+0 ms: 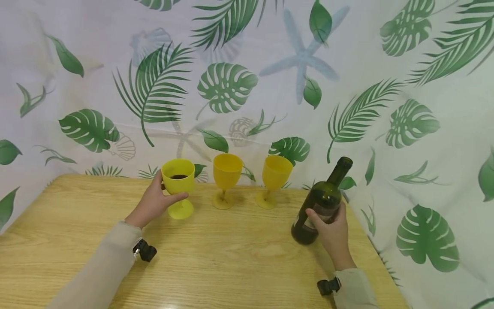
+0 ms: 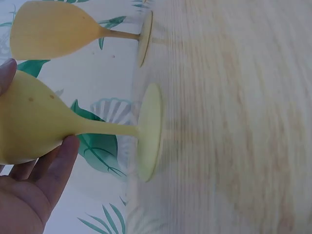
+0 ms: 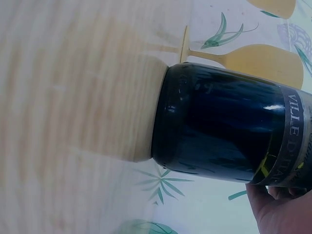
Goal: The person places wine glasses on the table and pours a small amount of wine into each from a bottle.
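Note:
Three yellow goblets stand in a row at the back of a wooden table [image 1: 231, 262]. My left hand [image 1: 167, 192] grips the bowl of the left goblet [image 1: 178, 182], which has a little dark liquid in it; its foot rests on the table. In the left wrist view my fingers [image 2: 53, 170] curl under that goblet [image 2: 34, 122]. My right hand [image 1: 328, 216] grips a dark green wine bottle [image 1: 324, 195] low on its body, neck tilted up and to the right, mouth uncapped. The bottle [image 3: 219, 126] is at the table surface; I cannot tell whether its base touches.
The middle goblet [image 1: 227, 176] and the right goblet [image 1: 275, 177] stand untouched between my hands. A leaf-printed curtain [image 1: 247, 86] closes off the back and right side. The table's right edge [image 1: 380, 257] runs close beside the bottle.

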The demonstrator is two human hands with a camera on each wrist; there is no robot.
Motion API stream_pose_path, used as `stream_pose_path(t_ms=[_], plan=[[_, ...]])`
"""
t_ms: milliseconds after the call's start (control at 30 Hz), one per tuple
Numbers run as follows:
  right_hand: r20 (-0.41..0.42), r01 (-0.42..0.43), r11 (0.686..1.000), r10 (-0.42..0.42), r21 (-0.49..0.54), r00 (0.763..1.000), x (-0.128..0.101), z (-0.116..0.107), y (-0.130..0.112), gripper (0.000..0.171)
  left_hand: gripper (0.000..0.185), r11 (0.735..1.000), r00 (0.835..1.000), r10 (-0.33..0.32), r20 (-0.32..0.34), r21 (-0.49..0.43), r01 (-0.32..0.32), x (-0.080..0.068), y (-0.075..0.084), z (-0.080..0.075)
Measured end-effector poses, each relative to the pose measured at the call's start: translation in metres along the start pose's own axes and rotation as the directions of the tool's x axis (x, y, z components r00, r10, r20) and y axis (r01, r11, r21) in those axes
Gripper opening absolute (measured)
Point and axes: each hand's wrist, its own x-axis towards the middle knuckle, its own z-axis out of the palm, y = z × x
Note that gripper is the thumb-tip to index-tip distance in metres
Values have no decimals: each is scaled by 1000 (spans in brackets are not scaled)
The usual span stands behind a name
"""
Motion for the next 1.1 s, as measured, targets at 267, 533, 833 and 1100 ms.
stream_pose_path(t_ms=[267,533,833,1100], plan=[[15,-4,1000,4,-10,1000,-1,-1,4,74,96,1000,995,5,-101,-2,-5,2,-6,-6],[14,4,1000,-4,-1,1000,0,-3,2,69,103,998,982,-64,-179,-16,62,-1,-7,-11],[9,16,1000,-16,11,1000,1,-3,3,69,107,994,979,-80,-186,-91,64,-6,3,-9],[24,20,1000,-20,20,1000,0,-4,2,69,108,989,903,-73,-424,-151,9,-35,35,9]])
